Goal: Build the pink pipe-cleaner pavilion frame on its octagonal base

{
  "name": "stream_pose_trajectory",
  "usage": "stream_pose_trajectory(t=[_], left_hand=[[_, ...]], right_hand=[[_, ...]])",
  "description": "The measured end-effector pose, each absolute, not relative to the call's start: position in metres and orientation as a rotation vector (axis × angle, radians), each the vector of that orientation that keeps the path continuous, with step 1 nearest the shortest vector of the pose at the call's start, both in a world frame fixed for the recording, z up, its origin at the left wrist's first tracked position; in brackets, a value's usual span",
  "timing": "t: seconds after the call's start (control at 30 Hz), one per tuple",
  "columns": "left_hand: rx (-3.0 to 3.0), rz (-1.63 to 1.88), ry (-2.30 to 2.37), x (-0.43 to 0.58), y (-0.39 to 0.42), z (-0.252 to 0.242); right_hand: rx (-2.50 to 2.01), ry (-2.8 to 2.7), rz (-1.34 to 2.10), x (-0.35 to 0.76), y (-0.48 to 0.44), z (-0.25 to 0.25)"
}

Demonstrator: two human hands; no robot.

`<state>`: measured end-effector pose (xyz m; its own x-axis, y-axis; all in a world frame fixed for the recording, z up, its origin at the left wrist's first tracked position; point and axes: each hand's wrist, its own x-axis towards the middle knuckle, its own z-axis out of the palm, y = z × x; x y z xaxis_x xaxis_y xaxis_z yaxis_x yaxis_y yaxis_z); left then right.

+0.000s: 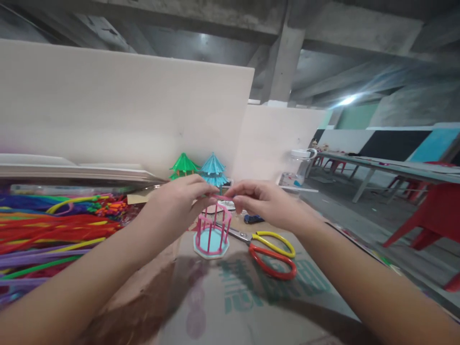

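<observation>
Between my two hands, above a small cage-like frame, runs a short pink pipe cleaner [222,197]. My left hand [183,199] pinches its left end, and my right hand [257,199] has the other end between thumb and fingers. Just below them stands the pink frame [228,216], made of upright posts joined by rings, on a light blue octagonal base [208,240]. Scissors with one yellow and one red handle [273,254] lie to its right, blades pointing toward the frame. Behind my hands are a green tiered pagoda roof [184,164] and a blue one [213,165].
Many coloured pipe cleaners [53,235] are piled at the left. Printed cardboard [201,306] covers the work surface. A clear plastic bottle [301,165] stands at the back right, before white boards [125,105]. A dark blue object [253,219] lies behind the scissors. Red chairs [427,215] are further right.
</observation>
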<state>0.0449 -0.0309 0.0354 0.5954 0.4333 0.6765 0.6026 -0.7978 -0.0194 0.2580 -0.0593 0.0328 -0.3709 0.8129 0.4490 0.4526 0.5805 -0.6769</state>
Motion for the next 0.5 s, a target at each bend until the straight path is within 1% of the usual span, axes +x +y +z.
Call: stream_pose_trajectory(t=[0.07,0.13,0.27,0.33,0.4,0.5], left_hand=[[-2.549,-0.959,-0.790,0.046,-0.032,0.031],[-2.537,-0.933,-0.730,0.046,-0.033,0.027],[-2.557,-0.918,-0.650,0.049,-0.032,0.023],[-2.575,-0.920,-0.632,0.050,-0.032,0.022],[-2.583,-0.946,-0.632,0.050,-0.033,0.022],[-2.566,-1.013,-0.668,0.048,-0.035,0.025]], right_hand=[[-1.010,-2.023,0.596,0.257,-0.062,0.028],[-1.052,-2.042,0.495,0.257,-0.064,0.023],[-1.124,-2.125,0.008,0.254,-0.072,0.012],[-1.107,-2.164,-0.149,0.251,-0.076,0.008],[-1.085,-2.172,-0.208,0.248,-0.079,0.005],[-1.080,-2.145,-0.170,0.247,-0.080,0.004]])
